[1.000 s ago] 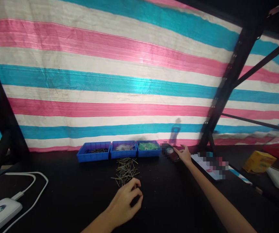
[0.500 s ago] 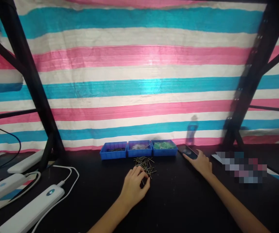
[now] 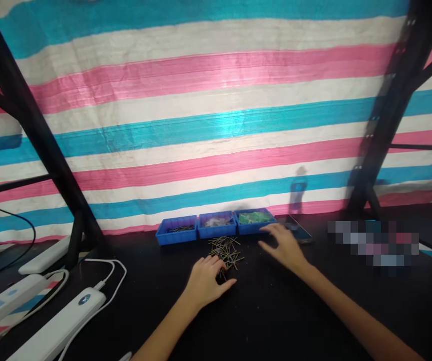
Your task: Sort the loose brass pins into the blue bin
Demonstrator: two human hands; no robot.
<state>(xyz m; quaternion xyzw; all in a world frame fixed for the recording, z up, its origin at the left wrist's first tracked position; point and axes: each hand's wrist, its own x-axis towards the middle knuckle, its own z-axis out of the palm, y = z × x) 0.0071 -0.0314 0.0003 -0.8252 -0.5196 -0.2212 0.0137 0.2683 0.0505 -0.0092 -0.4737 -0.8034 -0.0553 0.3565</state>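
Observation:
A loose pile of thin metal pins or screws [image 3: 226,251] lies on the black table, in front of three blue bins. My left hand [image 3: 205,282] rests at the near left edge of the pile, thumb spread away from the fingers; nothing held shows. To the right of the pile, my right hand [image 3: 284,248] hovers with thumb and fingers apart and nothing between them. Just behind it is a dark phone [image 3: 301,233]. The left bin [image 3: 176,237] has dark thin pieces, the middle bin [image 3: 217,231] clear bags, the right bin [image 3: 255,227] green bags.
White power strips [image 3: 60,326] and cables [image 3: 116,286] lie on the left. Black metal posts [image 3: 46,145] stand at both sides. A striped sheet [image 3: 216,120] hangs behind the table [image 3: 276,321]. A blurred-out item [image 3: 377,245] is at the right.
My right hand has come off the phone and moved left toward the pile. The left thumb has opened away from the fingers. The camera view has tilted slightly.

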